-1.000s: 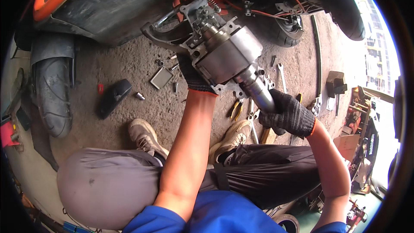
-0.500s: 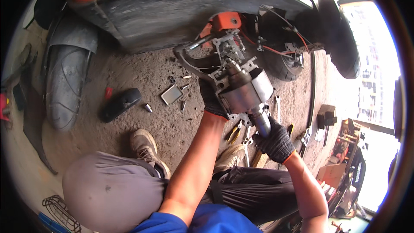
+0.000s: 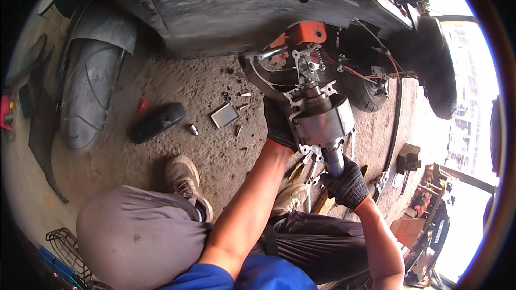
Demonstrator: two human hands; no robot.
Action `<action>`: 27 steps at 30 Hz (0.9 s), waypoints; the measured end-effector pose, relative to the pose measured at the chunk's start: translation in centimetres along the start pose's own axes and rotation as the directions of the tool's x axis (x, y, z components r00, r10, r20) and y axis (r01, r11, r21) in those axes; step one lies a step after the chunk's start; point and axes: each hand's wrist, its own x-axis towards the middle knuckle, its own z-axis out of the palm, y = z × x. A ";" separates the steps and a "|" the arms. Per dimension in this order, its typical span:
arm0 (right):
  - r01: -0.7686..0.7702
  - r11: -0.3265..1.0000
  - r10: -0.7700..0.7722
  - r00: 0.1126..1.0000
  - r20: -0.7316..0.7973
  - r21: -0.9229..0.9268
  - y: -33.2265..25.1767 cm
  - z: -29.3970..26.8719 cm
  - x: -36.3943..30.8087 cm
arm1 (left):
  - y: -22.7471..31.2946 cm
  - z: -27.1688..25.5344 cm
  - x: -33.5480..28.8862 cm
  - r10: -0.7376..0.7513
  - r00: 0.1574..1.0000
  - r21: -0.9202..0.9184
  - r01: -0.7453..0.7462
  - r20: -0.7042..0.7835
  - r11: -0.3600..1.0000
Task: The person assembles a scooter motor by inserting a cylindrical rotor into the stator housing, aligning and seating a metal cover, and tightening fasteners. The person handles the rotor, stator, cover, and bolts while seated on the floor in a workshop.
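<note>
A bare metal casing with a swingarm-like frame [image 3: 269, 78] hangs below the orange-and-black scooter body [image 3: 231, 19]. Set in its lower part is a wide steel cylinder [image 3: 321, 127], with a stepped shaft [image 3: 313, 94] above it. From the cylinder's lower end a shiny metal tube [image 3: 334, 160] points toward me. My left hand [image 3: 278, 128], in a dark knit glove, holds the casing at its left side; its fingers are hidden behind the metal. My gloved right hand [image 3: 348, 185] is closed around the tube's near end.
On the rough floor lie a shallow rectangular tray [image 3: 224, 115], a socket [image 3: 193, 129], a black elongated part [image 3: 159, 123] and small hardware. Wrenches and pliers [image 3: 296, 172] lie by my shoe. A tire [image 3: 88, 102] stands left; a cluttered tool rack [image 3: 424, 198] is at right.
The whole view has shifted, so the scooter and floor items sit farther right in it. Both hands keep their places on the casing and the tube.
</note>
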 end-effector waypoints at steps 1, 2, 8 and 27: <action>-0.017 1.000 0.017 1.000 0.003 -0.015 0.2 0.0 0.1 | 0.0 0.3 -0.1 0.007 1.000 0.006 -0.007 0.004 1.000; -0.034 0.999 0.034 0.999 0.006 -0.030 0.5 -0.2 0.3 | -0.1 0.7 -0.2 0.014 1.000 0.012 -0.014 0.008 1.000; -0.190 0.972 0.175 0.978 0.116 0.136 -1.4 -0.6 0.2 | -0.2 1.3 -0.2 0.099 0.979 0.153 -0.072 -0.180 0.986; -0.005 0.999 0.005 1.000 -0.013 0.054 0.9 0.9 1.0 | 0.0 0.0 0.0 -0.136 0.990 -0.199 0.138 0.026 0.970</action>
